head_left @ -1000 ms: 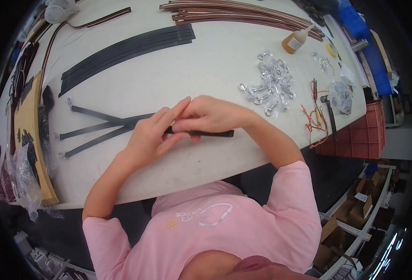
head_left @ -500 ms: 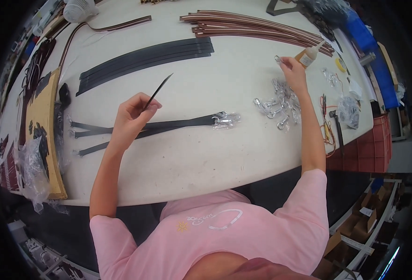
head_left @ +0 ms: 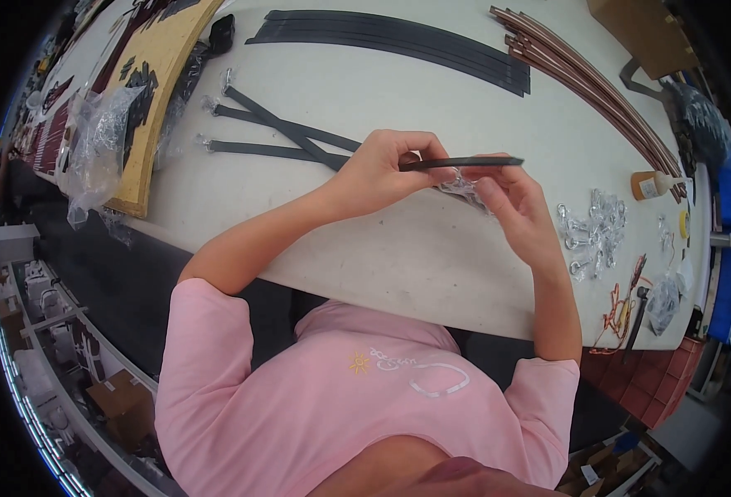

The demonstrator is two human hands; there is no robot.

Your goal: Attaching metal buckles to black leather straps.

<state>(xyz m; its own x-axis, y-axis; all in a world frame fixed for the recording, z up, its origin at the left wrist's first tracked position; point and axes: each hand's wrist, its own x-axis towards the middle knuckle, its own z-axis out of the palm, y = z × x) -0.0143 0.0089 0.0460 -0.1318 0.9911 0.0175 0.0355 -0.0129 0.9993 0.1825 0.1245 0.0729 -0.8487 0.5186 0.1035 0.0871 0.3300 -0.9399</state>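
Around the left hand [head_left: 390, 168] and right hand [head_left: 524, 214], on the table [head_left: 373, 261]: crossed straps [head_left: 291, 131] toward ten o'clock, a board [head_left: 175, 54] beyond them; a row of straps [head_left: 390, 46] at eleven; strips [head_left: 591, 91] at two; a bottle [head_left: 648, 185] at three; clasps [head_left: 595, 228] at four.

- White table [head_left: 365, 265], its bare surface marked with specks
- Far middle: dark flat straps [head_left: 390, 43] side by side
- Far right: brown strips [head_left: 601, 99] in a bundle
- Left: yellowish board [head_left: 164, 108]; right of it, crossed black straps [head_left: 267, 151]
- Right: plastic-wrapped metal clips [head_left: 595, 233] in a pile, amber bottle [head_left: 648, 185] beyond
- Near right: hammer [head_left: 635, 320], clear plastic bag [head_left: 665, 310]
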